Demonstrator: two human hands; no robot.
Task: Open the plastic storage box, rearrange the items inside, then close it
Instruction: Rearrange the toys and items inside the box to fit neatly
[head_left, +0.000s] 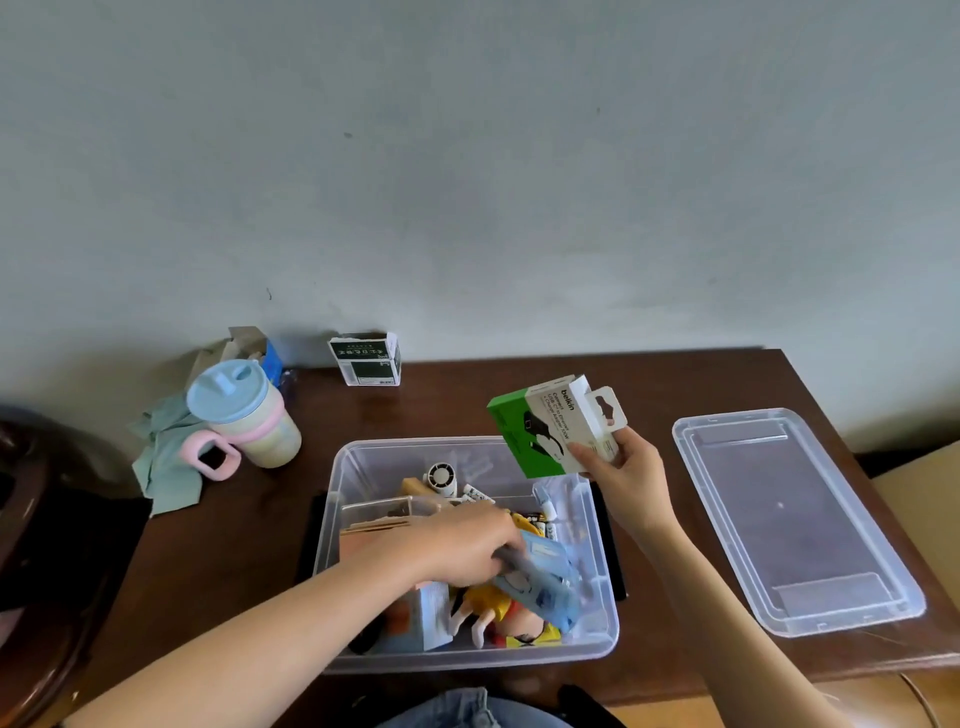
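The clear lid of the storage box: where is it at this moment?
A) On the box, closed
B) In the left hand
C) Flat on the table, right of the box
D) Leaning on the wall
C: the clear lid lies flat on the table, to the right of the open storage box, and no hand touches it.

The green-and-white carton (551, 427) reads "belkin", then "Connect"; its smaller print and the dark carton's (365, 359) label are illegible.

Left hand (457, 545) hides box (597, 525) contents beneath; blue packet (545, 582) motion-blurred; worktop (519, 395) cut off at bottom edge.
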